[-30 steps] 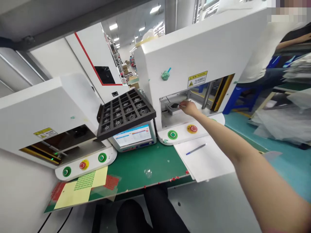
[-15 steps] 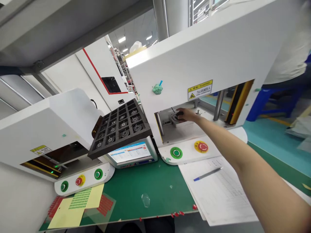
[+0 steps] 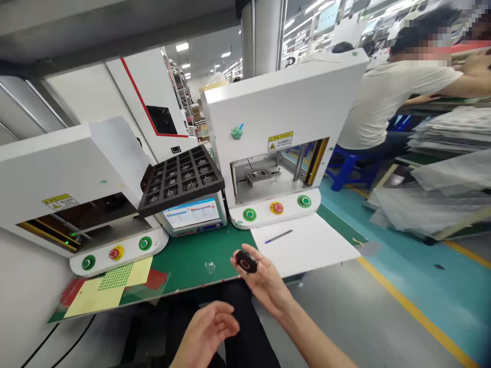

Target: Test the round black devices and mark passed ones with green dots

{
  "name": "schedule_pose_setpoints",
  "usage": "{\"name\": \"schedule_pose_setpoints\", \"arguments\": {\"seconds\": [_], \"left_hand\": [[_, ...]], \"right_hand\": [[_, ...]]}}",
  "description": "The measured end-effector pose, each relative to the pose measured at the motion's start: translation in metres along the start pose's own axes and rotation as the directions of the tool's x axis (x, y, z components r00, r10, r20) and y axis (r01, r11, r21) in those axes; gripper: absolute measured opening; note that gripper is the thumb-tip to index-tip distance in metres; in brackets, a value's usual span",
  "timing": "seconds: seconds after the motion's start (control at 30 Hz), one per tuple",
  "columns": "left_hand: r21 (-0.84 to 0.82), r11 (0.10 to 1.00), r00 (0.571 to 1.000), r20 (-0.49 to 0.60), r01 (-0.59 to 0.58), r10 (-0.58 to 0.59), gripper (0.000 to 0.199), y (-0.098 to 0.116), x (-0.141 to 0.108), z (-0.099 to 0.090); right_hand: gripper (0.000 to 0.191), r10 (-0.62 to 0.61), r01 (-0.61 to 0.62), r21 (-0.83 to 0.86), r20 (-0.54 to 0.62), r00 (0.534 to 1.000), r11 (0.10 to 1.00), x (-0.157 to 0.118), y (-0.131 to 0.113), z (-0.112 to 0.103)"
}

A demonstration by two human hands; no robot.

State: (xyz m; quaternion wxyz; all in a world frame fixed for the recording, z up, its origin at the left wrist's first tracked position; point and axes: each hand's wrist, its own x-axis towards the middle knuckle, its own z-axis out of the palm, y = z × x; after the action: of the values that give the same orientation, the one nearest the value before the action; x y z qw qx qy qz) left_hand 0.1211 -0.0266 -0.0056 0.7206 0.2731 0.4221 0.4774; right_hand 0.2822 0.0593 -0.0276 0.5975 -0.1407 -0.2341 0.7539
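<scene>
A round black part (image 3: 246,261) with a ring-shaped centre rests in the fingers of my right hand (image 3: 264,281), just past the front edge of the green table (image 3: 184,260). My left hand (image 3: 210,327) is lower and to the left, over my lap, with its fingers loosely curled, apart from one another, and holding nothing. The metal fixture (image 3: 259,175) inside the right white machine (image 3: 284,112) carries no black part. Similar round parts sit in several compartments of the black tray (image 3: 180,197), which lies tilted above a small screen (image 3: 192,213).
Another white machine (image 3: 49,168) stands at the left. Yellow sheets (image 3: 92,299) with green stickers lie before it. Papers (image 3: 307,250) with a pen (image 3: 279,236) lie front right. A seated person (image 3: 387,102) is at the right, near stacked sheets (image 3: 456,130).
My right hand has come out of the right machine towards me with the black part. My left hand has entered the view. The camera view has shifted, showing more of the right side.
</scene>
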Motion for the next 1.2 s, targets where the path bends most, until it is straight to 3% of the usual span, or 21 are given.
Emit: {"name": "schedule_pose_setpoints", "arguments": {"seconds": [0.07, 0.1, 0.17, 0.23, 0.3, 0.37, 0.4, 0.43, 0.47, 0.53, 0.6, 0.67, 0.7, 0.77, 0.93, 1.13, 1.2], "left_hand": [[-0.133, 0.985, 0.983, 0.164, 0.111, -0.088, 0.046, 0.001, 0.002, 0.02], [-0.195, 0.969, 0.974, 0.196, 0.151, -0.112, 0.047, 0.002, 0.001, 0.029], [-0.313, 0.936, 0.983, 0.138, 0.159, -0.121, 0.043, 0.005, -0.005, 0.042], [-0.387, 0.916, 0.994, 0.016, 0.102, -0.104, 0.035, 0.008, -0.015, 0.047], [-0.355, 0.935, 0.996, -0.077, 0.013, -0.043, 0.031, 0.011, -0.026, 0.043], [-0.21, 0.969, 0.986, -0.129, -0.13, 0.105, 0.029, 0.015, -0.036, 0.033], [-0.102, 0.964, 0.961, -0.155, -0.245, 0.228, 0.026, 0.018, -0.04, 0.026], [0.034, 0.926, 0.91, -0.173, -0.376, 0.376, 0.021, 0.02, -0.045, 0.019], [0.191, 0.843, 0.831, -0.164, -0.503, 0.532, 0.014, 0.023, -0.05, 0.012], [0.485, 0.563, 0.623, -0.049, -0.669, 0.781, 0.007, 0.029, -0.061, 0.0], [0.651, 0.269, 0.444, 0.117, -0.71, 0.888, 0.02, 0.035, -0.07, -0.009], [0.691, 0.09, 0.334, 0.228, -0.717, 0.915, 0.029, 0.041, -0.077, -0.013], [0.693, 0.045, 0.305, 0.256, -0.719, 0.917, 0.032, 0.044, -0.08, -0.015], [0.687, -0.006, 0.272, 0.296, -0.727, 0.916, 0.033, 0.048, -0.084, -0.017], [0.705, -0.099, 0.24, 0.366, -0.703, 0.899, 0.025, 0.053, -0.088, -0.021], [0.711, -0.095, 0.267, 0.38, -0.697, 0.886, 0.022, 0.053, -0.089, -0.023], [0.708, -0.093, 0.257, 0.371, -0.7, 0.892, 0.022, 0.051, -0.088, -0.022]], "right_hand": [[0.051, 0.006, -0.004, 0.063, -0.037, 0.999, 0.998, -0.029, 0.014, 0.018], [0.05, 0.001, 0.002, 0.064, -0.051, 0.999, 0.998, -0.04, 0.019, 0.025], [0.049, -0.015, 0.016, 0.032, -0.045, 0.999, 0.999, -0.056, 0.025, 0.036], [0.047, -0.03, 0.03, -0.021, 0.0, 1.0, 0.999, -0.065, 0.031, 0.045], [0.046, -0.052, 0.057, -0.087, 0.056, 0.997, 0.995, -0.07, 0.036, 0.054], [0.047, -0.094, 0.111, -0.168, 0.107, 0.99, 0.98, -0.076, 0.04, 0.062], [0.047, -0.125, 0.151, -0.21, 0.134, 0.983, 0.966, -0.079, 0.042, 0.067], [0.046, -0.153, 0.192, -0.259, 0.161, 0.975, 0.947, -0.082, 0.044, 0.072], [0.044, -0.179, 0.231, -0.317, 0.184, 0.966, 0.92, -0.085, 0.045, 0.077], [0.035, -0.23, 0.3, -0.447, 0.205, 0.951, 0.843, -0.09, 0.048, 0.087], [0.026, -0.282, 0.343, -0.552, 0.196, 0.939, 0.76, -0.092, 0.052, 0.097], [0.024, -0.296, 0.353, -0.59, 0.196, 0.935, 0.726, -0.091, 0.058, 0.105], [0.023, -0.282, 0.345, -0.59, 0.2, 0.938, 0.73, -0.09, 0.061, 0.108], [0.022, -0.237, 0.307, -0.585, 0.195, 0.952, 0.751, -0.088, 0.066, 0.112], [0.017, -0.19, 0.249, -0.61, 0.162, 0.968, 0.752, -0.088, 0.073, 0.116], [0.019, -0.119, 0.21, -0.604, 0.188, 0.975, 0.768, -0.09, 0.072, 0.116], [0.019, -0.114, 0.205, -0.614, 0.184, 0.976, 0.762, -0.091, 0.072, 0.116]]}}
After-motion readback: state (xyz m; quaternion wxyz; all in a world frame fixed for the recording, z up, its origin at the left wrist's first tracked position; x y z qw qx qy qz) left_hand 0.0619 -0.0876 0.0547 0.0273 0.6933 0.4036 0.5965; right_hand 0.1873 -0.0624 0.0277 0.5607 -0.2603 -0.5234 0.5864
